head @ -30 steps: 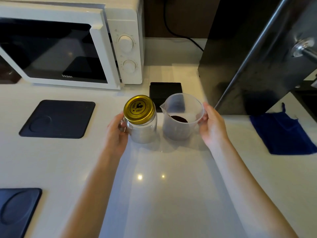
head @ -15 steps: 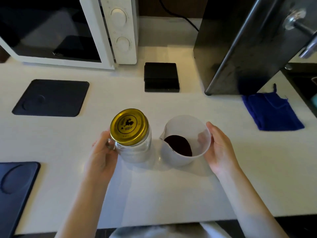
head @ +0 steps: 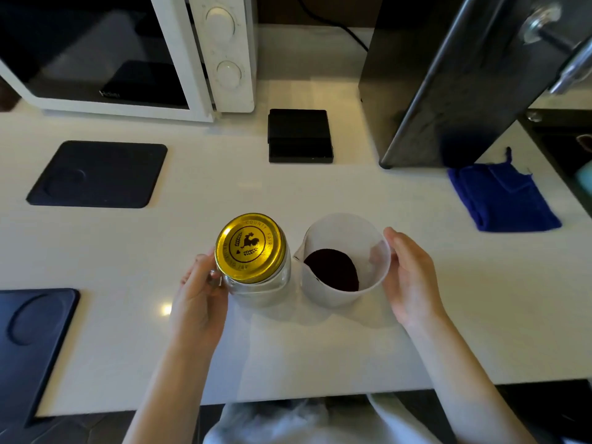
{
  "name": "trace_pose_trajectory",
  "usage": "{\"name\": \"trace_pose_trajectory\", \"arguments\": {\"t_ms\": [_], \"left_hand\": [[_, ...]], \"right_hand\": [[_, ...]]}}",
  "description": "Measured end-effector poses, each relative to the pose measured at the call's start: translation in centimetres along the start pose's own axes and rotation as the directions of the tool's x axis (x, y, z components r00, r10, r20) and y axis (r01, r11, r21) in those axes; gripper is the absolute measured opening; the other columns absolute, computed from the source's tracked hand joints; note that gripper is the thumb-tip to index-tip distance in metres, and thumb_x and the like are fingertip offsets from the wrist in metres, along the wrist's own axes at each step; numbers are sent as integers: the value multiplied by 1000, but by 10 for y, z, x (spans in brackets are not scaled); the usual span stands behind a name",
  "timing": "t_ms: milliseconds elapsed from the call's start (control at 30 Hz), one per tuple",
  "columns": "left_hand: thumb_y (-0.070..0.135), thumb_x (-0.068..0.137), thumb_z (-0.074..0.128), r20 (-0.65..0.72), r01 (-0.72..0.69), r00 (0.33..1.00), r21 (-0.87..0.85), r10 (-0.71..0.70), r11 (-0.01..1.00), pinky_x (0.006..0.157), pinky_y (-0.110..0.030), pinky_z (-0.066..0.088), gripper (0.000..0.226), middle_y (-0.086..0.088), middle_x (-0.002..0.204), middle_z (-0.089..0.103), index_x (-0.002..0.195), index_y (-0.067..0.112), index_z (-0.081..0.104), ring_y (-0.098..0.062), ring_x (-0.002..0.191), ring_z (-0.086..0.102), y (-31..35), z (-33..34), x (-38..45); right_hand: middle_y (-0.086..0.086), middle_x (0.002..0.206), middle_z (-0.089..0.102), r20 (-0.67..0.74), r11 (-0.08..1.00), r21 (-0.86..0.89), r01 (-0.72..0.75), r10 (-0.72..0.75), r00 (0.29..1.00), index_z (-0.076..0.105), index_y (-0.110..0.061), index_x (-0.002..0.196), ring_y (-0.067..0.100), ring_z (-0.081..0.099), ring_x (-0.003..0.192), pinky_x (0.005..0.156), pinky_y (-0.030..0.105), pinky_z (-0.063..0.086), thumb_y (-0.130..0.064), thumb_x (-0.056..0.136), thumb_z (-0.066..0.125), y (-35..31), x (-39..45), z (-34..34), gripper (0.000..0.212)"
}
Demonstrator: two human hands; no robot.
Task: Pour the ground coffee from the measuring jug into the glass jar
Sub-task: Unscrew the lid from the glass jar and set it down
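Left hand (head: 200,294) on lidded glass jar (head: 256,277), right hand (head: 411,277) seemingly gripping measuring jug (head: 344,261)

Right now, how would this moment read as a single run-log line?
stage: pre-pour | left hand: on glass jar | gold lid: on | right hand: on measuring jug | ground coffee: in jug | both: on counter

Gold lid (head: 250,247) over jar mouth

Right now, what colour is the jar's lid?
Gold, with a black rooster emblem; lid, head view.
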State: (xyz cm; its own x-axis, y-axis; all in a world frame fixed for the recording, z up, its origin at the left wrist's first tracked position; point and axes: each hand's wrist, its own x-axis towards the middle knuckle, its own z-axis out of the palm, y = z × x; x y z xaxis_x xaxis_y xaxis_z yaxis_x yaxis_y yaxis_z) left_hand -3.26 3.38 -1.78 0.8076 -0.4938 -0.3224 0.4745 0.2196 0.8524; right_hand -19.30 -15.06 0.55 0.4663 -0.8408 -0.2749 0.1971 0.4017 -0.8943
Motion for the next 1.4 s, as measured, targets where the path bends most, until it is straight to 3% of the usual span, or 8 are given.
{"name": "trace_pose_trajectory", "arguments": {"t_ms": [267,433,500,667,800,967,1133,1400], "left_hand": [[32,85,44,60,-173,984,114,167,978,74,-30,34,25,-5,80,51,78,14,59,-16,78,43,2,-1,-10],[29,89,31,92,-306,952,331,292,893,68,-15,45,28,17,73,66,87,21,58,1,72,57,-8,-15,-7],[35,80,40,138,-332,943,436,302,837,86,-31,46,29,4,96,67,100,24,57,-12,95,60,-11,-28,-6],[45,83,36,196,-355,918,792,344,497,109,-52,29,49,-4,131,55,123,24,54,-16,126,42,-19,-48,-6],[47,84,30,230,-316,907,926,354,207,114,-36,11,55,-7,140,50,123,18,56,-7,131,29,-22,-44,-7],[39,85,41,232,-315,907,928,352,197,114,-35,9,44,-4,140,50,121,20,58,-11,134,30,-18,-40,-10],[38,84,44,222,-306,913,927,343,216,116,-36,10,43,-3,142,48,121,22,58,-15,138,29,-16,-37,-13],[42,77,42,164,-272,915,925,368,266,114,-36,16,51,-2,139,52,118,19,62,-7,133,30,-14,-30,-15]], "right_hand": [[-9,85,60,233,790,-492,365,-284,930,56,-19,84,8,55,84,79,25,43,-23,86,52,-27,-3,8,6],[-9,102,56,605,523,-558,644,-274,748,55,-21,102,7,50,96,83,17,38,-31,84,53,-52,-8,43,20],[-12,106,52,733,426,-530,733,-204,649,54,-22,108,4,45,103,87,12,32,-38,81,53,-55,-11,60,31],[1,129,47,908,100,-419,903,35,417,43,-20,127,9,29,119,99,24,26,-53,71,63,-46,-16,95,68],[2,133,44,933,4,-332,943,147,327,34,-21,133,14,27,120,99,25,21,-56,68,67,-42,-12,110,81],[-8,115,49,940,164,-331,929,146,309,39,-24,129,6,32,107,91,18,28,-48,66,73,-43,-8,119,76],[-34,109,40,887,503,-435,747,99,451,34,-38,130,3,37,113,92,6,29,-40,63,73,-63,13,120,77],[-1,102,62,765,785,-518,341,247,595,56,-24,105,0,59,81,61,12,44,-27,56,74,-65,81,108,52]]}}
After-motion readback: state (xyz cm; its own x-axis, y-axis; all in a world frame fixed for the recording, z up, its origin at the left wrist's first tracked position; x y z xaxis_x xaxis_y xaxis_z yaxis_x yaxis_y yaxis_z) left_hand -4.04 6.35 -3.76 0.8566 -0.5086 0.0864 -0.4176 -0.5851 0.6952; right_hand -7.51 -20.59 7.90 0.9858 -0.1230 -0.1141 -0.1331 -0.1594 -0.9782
